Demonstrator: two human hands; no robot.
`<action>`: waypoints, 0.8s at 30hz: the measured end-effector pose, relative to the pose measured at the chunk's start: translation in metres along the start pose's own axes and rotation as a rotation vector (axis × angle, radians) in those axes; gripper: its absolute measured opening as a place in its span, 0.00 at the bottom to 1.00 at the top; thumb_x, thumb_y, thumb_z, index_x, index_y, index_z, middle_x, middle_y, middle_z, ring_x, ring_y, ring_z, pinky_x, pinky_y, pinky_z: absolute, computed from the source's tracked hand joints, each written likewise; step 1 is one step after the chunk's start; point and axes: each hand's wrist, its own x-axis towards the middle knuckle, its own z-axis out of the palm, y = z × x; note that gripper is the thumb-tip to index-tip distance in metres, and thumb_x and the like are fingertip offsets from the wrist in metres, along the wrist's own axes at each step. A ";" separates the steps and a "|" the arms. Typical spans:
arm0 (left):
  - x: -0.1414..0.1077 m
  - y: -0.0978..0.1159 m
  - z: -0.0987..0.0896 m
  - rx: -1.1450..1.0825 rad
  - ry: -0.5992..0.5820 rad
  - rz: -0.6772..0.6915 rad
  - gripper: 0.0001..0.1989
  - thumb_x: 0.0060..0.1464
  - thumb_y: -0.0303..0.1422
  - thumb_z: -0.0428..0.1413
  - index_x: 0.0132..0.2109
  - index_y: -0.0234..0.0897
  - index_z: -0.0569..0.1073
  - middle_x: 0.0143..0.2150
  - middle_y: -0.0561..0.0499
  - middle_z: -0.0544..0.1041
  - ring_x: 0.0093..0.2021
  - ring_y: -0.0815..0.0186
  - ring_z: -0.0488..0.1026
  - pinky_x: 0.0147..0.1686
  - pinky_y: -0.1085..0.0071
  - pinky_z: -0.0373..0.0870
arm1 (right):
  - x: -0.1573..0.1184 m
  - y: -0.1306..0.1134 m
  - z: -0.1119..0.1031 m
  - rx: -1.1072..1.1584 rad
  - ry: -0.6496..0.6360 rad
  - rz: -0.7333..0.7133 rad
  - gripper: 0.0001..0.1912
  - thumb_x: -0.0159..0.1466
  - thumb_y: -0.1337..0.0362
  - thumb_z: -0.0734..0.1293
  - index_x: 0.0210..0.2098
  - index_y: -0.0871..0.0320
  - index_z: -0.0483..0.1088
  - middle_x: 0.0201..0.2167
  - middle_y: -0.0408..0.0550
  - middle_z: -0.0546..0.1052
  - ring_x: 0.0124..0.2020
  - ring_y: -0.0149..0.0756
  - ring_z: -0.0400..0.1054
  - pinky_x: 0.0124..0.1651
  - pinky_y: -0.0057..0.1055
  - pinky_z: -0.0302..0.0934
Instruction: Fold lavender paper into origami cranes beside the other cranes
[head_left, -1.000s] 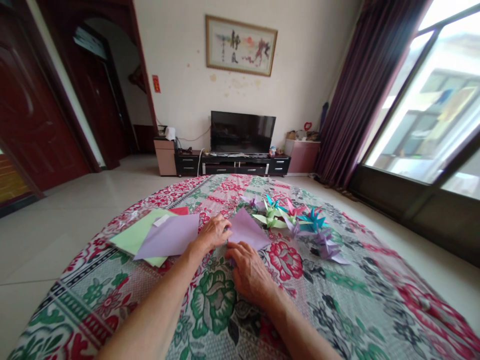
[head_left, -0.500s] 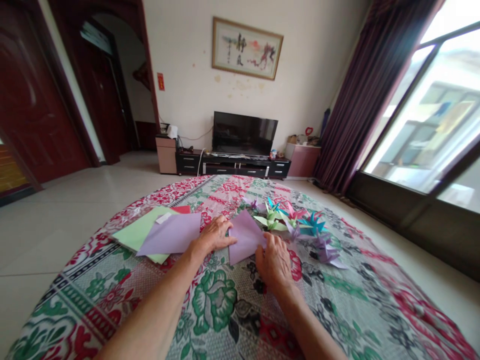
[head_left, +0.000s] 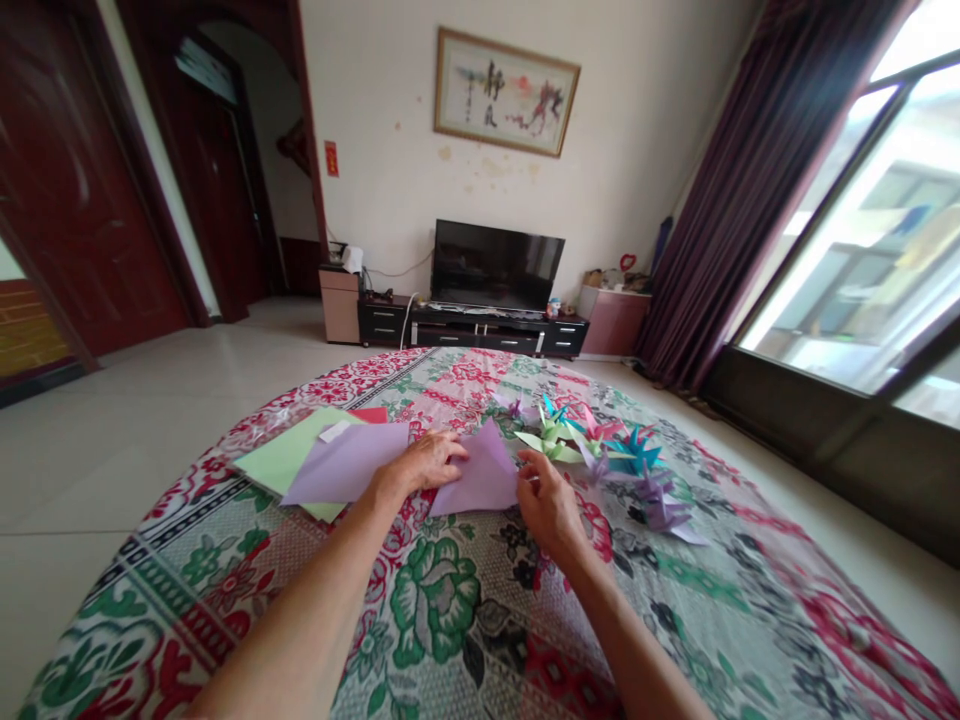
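A folded piece of purple paper (head_left: 484, 475) lies on the patterned tablecloth, one corner pointing away from me. My left hand (head_left: 429, 460) holds its left side, with the fingers over the edge and the thumb close to it. At the right corner, my right hand (head_left: 549, 500) is closed in a pinch on the paper. Partly beneath my left wrist is a larger purple sheet (head_left: 349, 460), lying over green sheets (head_left: 289, 450) and a red one (head_left: 373, 413). Folded paper cranes (head_left: 634, 450) in several colours stand close together beyond my right hand.
The round table's tablecloth (head_left: 439, 600) carries green, red and black flowers. A small white piece (head_left: 334, 431) lies on the sheets at left. Past the table stand a television (head_left: 496, 265) on a low cabinet (head_left: 469, 332), and a purple curtain (head_left: 727, 200) by the window.
The purple paper has turned on the table, its lower edge now running nearly level. My right hand's fingers have curled in at its right corner. The whole view has shifted slightly.
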 end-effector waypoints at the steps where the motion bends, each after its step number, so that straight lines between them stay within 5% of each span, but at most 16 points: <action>1: 0.000 0.001 -0.001 0.003 -0.018 0.008 0.19 0.48 0.30 0.51 0.49 0.39 0.73 0.51 0.46 0.69 0.50 0.58 0.66 0.52 0.66 0.60 | -0.001 -0.002 -0.001 0.026 -0.029 0.024 0.20 0.53 0.68 0.57 0.46 0.59 0.65 0.31 0.46 0.74 0.26 0.31 0.67 0.30 0.25 0.59; 8: -0.002 0.005 0.008 0.000 -0.024 0.031 0.23 0.44 0.23 0.49 0.49 0.38 0.73 0.55 0.46 0.68 0.53 0.57 0.64 0.54 0.64 0.58 | -0.008 -0.013 -0.017 0.097 -0.224 0.226 0.27 0.49 0.70 0.61 0.50 0.58 0.63 0.29 0.44 0.73 0.24 0.29 0.65 0.27 0.25 0.58; 15: -0.013 0.022 0.014 -0.046 0.026 0.097 0.24 0.43 0.20 0.47 0.46 0.41 0.75 0.51 0.49 0.72 0.49 0.60 0.67 0.53 0.67 0.61 | -0.022 -0.007 -0.040 0.375 -0.601 0.104 0.34 0.49 0.73 0.59 0.56 0.54 0.55 0.37 0.45 0.70 0.26 0.27 0.65 0.26 0.24 0.60; 17: -0.016 0.028 0.016 -0.065 0.032 0.096 0.25 0.42 0.20 0.47 0.45 0.42 0.75 0.51 0.51 0.72 0.50 0.61 0.67 0.53 0.67 0.61 | -0.025 -0.004 -0.044 0.253 -0.574 -0.025 0.37 0.46 0.77 0.57 0.56 0.53 0.56 0.38 0.46 0.70 0.29 0.28 0.66 0.30 0.26 0.62; 20: -0.019 0.035 0.018 -0.086 0.034 0.106 0.25 0.40 0.19 0.48 0.45 0.42 0.76 0.53 0.52 0.71 0.52 0.62 0.67 0.54 0.67 0.60 | -0.030 -0.002 -0.045 -0.024 -0.364 -0.257 0.40 0.43 0.81 0.54 0.55 0.53 0.59 0.43 0.50 0.68 0.42 0.35 0.64 0.44 0.35 0.62; 24: -0.021 0.037 0.023 -0.109 0.057 0.092 0.23 0.41 0.20 0.49 0.44 0.40 0.76 0.54 0.51 0.70 0.53 0.63 0.67 0.56 0.68 0.59 | -0.041 -0.004 -0.044 -0.257 -0.254 -0.400 0.40 0.42 0.81 0.55 0.54 0.51 0.62 0.61 0.49 0.54 0.61 0.45 0.46 0.57 0.47 0.49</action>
